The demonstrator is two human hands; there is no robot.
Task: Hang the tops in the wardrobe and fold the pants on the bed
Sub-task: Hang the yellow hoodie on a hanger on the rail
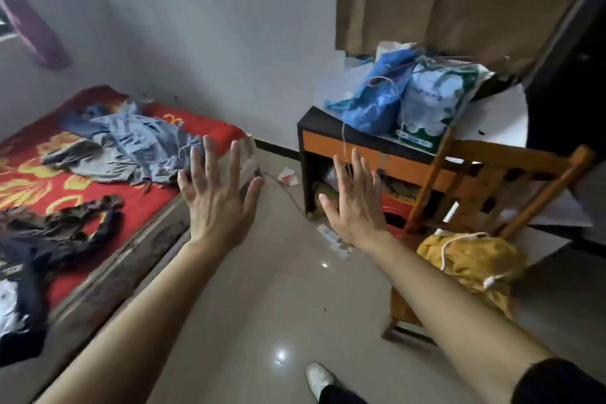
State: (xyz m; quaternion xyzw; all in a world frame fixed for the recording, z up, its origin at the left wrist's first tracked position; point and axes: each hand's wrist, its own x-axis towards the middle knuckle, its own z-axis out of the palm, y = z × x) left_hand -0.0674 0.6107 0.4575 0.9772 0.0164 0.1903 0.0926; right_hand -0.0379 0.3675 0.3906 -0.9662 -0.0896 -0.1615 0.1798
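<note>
Hands are hovering empty: the left hand (219, 197) and right hand (355, 207) are spreading their fingers wide above the floor, touching nothing, while grey-blue clothes (144, 144) and dark clothes (59, 233) are lying on the bed (203, 125).

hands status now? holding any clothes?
Left hand: open, fingers spread, holding nothing.
Right hand: open, fingers spread, holding nothing.
</note>
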